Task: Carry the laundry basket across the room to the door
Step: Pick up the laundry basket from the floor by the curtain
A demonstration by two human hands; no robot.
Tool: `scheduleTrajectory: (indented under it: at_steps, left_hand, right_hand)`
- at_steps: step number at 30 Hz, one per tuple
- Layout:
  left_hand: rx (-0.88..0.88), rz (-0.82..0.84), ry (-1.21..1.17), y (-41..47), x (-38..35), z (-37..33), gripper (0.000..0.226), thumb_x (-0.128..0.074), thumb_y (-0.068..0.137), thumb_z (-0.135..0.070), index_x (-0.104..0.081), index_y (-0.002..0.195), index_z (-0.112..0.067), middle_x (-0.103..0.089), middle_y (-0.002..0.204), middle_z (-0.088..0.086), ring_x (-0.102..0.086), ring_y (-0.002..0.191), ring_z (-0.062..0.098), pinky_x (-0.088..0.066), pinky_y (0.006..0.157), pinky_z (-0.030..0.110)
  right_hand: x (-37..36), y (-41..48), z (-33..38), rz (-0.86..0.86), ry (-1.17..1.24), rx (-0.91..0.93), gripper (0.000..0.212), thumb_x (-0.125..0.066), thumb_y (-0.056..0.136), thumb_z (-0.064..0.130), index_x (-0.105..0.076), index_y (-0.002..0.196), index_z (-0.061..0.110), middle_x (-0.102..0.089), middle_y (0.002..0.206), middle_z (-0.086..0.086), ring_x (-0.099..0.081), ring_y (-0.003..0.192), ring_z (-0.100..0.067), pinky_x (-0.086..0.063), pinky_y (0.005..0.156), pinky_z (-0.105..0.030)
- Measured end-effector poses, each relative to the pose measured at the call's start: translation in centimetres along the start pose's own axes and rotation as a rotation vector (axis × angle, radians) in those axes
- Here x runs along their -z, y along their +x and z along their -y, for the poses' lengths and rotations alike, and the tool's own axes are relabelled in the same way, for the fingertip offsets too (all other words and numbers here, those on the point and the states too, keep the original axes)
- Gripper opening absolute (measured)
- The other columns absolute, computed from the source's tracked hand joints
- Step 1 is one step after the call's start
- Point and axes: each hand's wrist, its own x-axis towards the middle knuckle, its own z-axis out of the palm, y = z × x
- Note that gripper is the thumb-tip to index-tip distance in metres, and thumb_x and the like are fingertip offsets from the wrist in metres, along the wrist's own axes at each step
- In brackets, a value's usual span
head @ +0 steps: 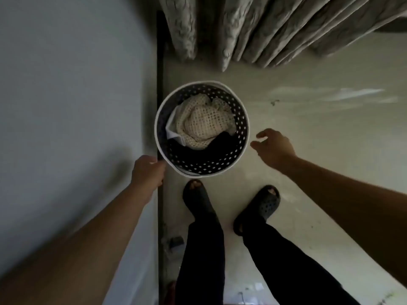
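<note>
A round white laundry basket (241, 111) with a perforated wall stands on the floor just ahead of my feet. Inside lie a cream knitted cloth (202, 125) and dark clothes. My left hand (147, 172) is at the basket's near-left rim, fingers curled against its outer edge; whether it grips the rim is hidden. My right hand (274, 148) hovers a little to the right of the basket, fingers spread and holding nothing.
A pale wall (70, 95) runs along the left, with a dark skirting strip (160, 62) touching the basket's side. Grey patterned curtains (253, 29) hang beyond the basket. Glossy light floor (319, 119) spreads to the right. My feet in dark slippers (264, 205) stand behind the basket.
</note>
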Motion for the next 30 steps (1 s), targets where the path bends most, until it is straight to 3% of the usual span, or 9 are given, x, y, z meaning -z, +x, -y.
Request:
scheduleTrajectory:
  at_steps: [3,4,7,10,13,16,19,24,30]
  left_hand:
    - [-0.03,-0.039,0.015,5.5,-2.3,0.8,0.012,-0.06,0.085,-0.019,-0.052,0.076,-0.018,-0.06,0.093,0.012,-0.06,0.091,0.026,-0.053,0.089,0.044]
    - [-0.022,-0.044,-0.003,7.2,-3.1,1.2,0.009,-0.06,0.084,-0.021,-0.059,0.088,-0.014,-0.063,0.098,0.012,-0.061,0.094,0.026,-0.052,0.089,0.039]
    - [0.045,-0.034,-0.086,11.4,-5.2,2.5,0.055,-0.061,0.079,-0.028,-0.052,0.131,-0.011,-0.061,0.125,0.01,-0.061,0.109,0.027,-0.052,0.097,0.043]
    - [0.054,-0.077,-0.173,13.8,-6.8,3.2,0.067,-0.059,0.078,-0.031,-0.042,0.141,-0.014,-0.057,0.135,0.01,-0.059,0.116,0.028,-0.051,0.1,0.047]
    - [-0.05,-0.246,-0.058,14.2,-7.2,3.9,0.048,-0.052,0.091,-0.026,-0.047,0.134,-0.005,-0.058,0.133,0.015,-0.059,0.115,0.032,-0.05,0.101,0.046]
    - [-0.152,-0.307,0.033,13.0,-6.3,4.3,0.032,-0.049,0.094,-0.024,-0.059,0.111,0.001,-0.065,0.111,0.021,-0.064,0.098,0.036,-0.055,0.089,0.051]
    - [-0.221,-0.315,0.099,10.1,-4.9,3.9,0.032,-0.048,0.095,-0.025,-0.06,0.102,0.004,-0.066,0.101,0.022,-0.064,0.088,0.033,-0.054,0.08,0.042]
    - [-0.34,-0.28,0.153,1.1,-1.9,1.7,0.034,-0.051,0.094,-0.029,-0.057,0.092,0.004,-0.063,0.088,0.02,-0.063,0.082,0.034,-0.055,0.076,0.046]
    - [-0.564,-0.27,0.221,-14.1,2.7,-2.2,0.034,-0.051,0.095,-0.026,-0.051,0.083,0.006,-0.047,0.064,0.005,-0.047,0.061,0.024,-0.034,0.061,0.032]
  right_hand:
    - [-2.3,4.9,0.0,-0.133,-0.091,0.063,0.049,-0.056,0.082,0.039,-0.05,0.125,0.019,-0.068,0.115,-0.011,-0.061,0.108,-0.033,-0.05,0.086,-0.04]
    - [-2.8,6.3,0.2,-0.156,-0.101,0.07,0.053,-0.055,0.082,0.042,-0.048,0.128,0.018,-0.066,0.118,-0.013,-0.06,0.111,-0.034,-0.049,0.086,-0.041]
    - [-4.6,10.3,0.6,-0.179,-0.078,0.115,0.057,-0.055,0.081,0.041,-0.044,0.13,0.015,-0.063,0.122,-0.018,-0.058,0.112,-0.038,-0.048,0.085,-0.043]
    - [-5.6,13.0,1.3,-0.196,-0.04,0.136,0.046,-0.054,0.082,0.034,-0.051,0.121,0.011,-0.064,0.117,-0.019,-0.059,0.107,-0.04,-0.046,0.079,-0.041]
    - [-6.3,13.7,1.6,-0.242,0.01,0.109,0.037,-0.047,0.086,0.033,-0.062,0.112,0.011,-0.068,0.107,-0.019,-0.062,0.098,-0.04,-0.05,0.08,-0.043]
    - [-6.0,12.1,1.4,-0.26,0.038,0.103,0.034,-0.046,0.087,0.035,-0.066,0.104,0.013,-0.069,0.1,-0.019,-0.063,0.093,-0.04,-0.05,0.078,-0.043]
    - [-4.5,8.5,0.8,-0.291,0.059,0.102,0.031,-0.047,0.087,0.035,-0.067,0.099,0.013,-0.067,0.092,-0.018,-0.063,0.09,-0.04,-0.048,0.074,-0.041]
    - [0.8,-0.4,-0.4,-0.311,0.106,0.096,0.036,-0.047,0.089,0.037,-0.066,0.1,0.009,-0.069,0.097,-0.025,-0.063,0.091,-0.043,-0.048,0.074,-0.042]
    - [9.5,-14.6,-0.7,-0.378,0.199,0.106,0.028,-0.048,0.089,0.029,-0.066,0.095,0.008,-0.07,0.089,-0.024,-0.065,0.085,-0.042,-0.044,0.065,-0.038]
